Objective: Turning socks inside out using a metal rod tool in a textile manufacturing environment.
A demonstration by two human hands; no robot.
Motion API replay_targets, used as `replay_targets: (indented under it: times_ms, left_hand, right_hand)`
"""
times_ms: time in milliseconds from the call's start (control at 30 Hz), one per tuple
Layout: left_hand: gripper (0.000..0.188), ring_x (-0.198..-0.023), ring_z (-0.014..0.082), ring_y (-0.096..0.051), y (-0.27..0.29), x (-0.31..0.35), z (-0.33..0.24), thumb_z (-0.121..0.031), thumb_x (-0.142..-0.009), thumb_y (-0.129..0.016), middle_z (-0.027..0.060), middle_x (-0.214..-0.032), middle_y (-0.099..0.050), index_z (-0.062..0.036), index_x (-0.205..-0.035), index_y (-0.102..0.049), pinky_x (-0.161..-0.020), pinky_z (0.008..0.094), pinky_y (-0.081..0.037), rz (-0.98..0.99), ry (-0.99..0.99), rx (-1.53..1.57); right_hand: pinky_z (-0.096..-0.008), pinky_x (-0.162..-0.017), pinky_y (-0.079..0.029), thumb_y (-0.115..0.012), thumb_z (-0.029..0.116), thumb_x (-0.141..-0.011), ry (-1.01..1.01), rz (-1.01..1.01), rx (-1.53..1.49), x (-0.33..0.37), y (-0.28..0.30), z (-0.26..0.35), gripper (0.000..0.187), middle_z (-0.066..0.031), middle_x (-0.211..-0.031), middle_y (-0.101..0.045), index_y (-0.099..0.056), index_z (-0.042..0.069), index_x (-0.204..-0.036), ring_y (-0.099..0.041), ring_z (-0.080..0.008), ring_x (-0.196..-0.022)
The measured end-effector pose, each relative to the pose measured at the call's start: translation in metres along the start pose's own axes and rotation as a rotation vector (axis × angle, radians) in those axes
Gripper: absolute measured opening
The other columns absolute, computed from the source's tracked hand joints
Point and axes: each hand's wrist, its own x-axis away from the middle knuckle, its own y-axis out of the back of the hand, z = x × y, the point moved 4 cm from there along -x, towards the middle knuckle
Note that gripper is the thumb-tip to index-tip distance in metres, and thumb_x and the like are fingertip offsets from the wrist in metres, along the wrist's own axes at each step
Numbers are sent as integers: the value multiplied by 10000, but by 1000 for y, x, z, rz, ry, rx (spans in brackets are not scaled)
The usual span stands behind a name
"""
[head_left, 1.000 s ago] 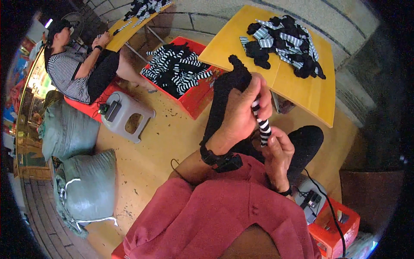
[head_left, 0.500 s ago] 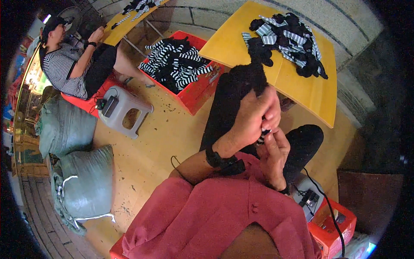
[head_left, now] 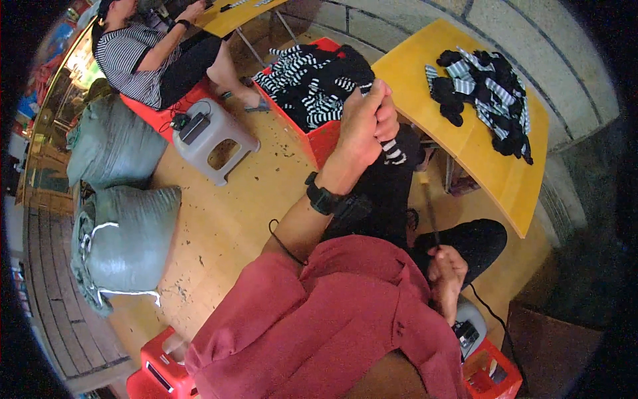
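Note:
My left hand [head_left: 369, 126] is closed around a black-and-white striped knitted piece [head_left: 394, 154]. Its striped end sticks out below my fist, and black fabric shows above it, in front of the red crate. Lower and to the right, near my knee, my right hand [head_left: 447, 269] grips a thin dark rod [head_left: 431, 211] pointing away from me. The rod's tip is pale; what kind of tool it is I cannot make out. The two hands are well apart.
A red crate [head_left: 322, 145] holds many striped pieces. On the yellow table [head_left: 412, 80] lies a heap of black and striped pieces [head_left: 488, 93]. A person [head_left: 143, 53] sits at far left by a grey stool [head_left: 219, 136]. Stuffed green sacks [head_left: 129, 233] stand left. A black cable [head_left: 492, 302] hangs at right.
My hands were together on the knitted piece and have separated. The left moved up and left with it; the right drew down toward me, with the rod now showing. The view has shifted.

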Motion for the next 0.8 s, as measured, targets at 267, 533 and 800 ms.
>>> replay_targets:
  times_ms: [267,533,800]
  left_hand:
    - [194,-393,34,-262,-32,37,39,-251,-948,-438,-56,-516,-317,-71,-909,-500,-359,205,-204,213,392,-211]
    - [299,-476,28,-353,-60,99,92,-347,-917,-492,-62,-561,-411,-69,-822,-544,-423,199,-259,682,927,-675]
    - [311,-529,22,-359,-19,118,83,-337,-944,-446,-63,-627,-418,-54,-846,-532,-454,187,-274,505,791,-741]
  right_hand:
    - [-169,-457,-274,-541,185,-886,313,-335,-114,-37,-4,80,124,45,-654,-451,-522,76,-944,-380,-27,-547]
    - [-248,-714,-439,-686,180,-778,530,-65,202,-65,-20,124,237,2,-816,-608,-617,21,-940,-554,-110,-762]
    - [-209,-618,-409,-593,143,-860,324,-444,-544,-81,19,75,147,15,-736,-575,-632,15,-919,-507,-58,-674]
